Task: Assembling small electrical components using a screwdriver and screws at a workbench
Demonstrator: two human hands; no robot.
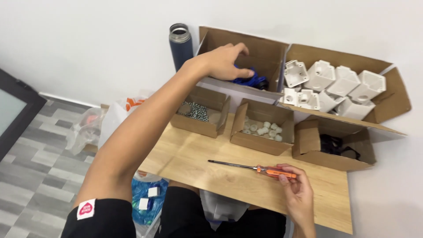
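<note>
Pinching orange-handled screwdriver [253,168] in my right hand [296,190]; left hand [224,61] loosely open over blue parts [246,76], nothing grasped; best reach slowly.

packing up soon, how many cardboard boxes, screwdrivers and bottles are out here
cardboard boxes: 5, blue parts, white housings, screws, white plugs, black parts
screwdrivers: 1, orange handle, in the right hand
bottles: 1, dark blue
total: 7
</note>
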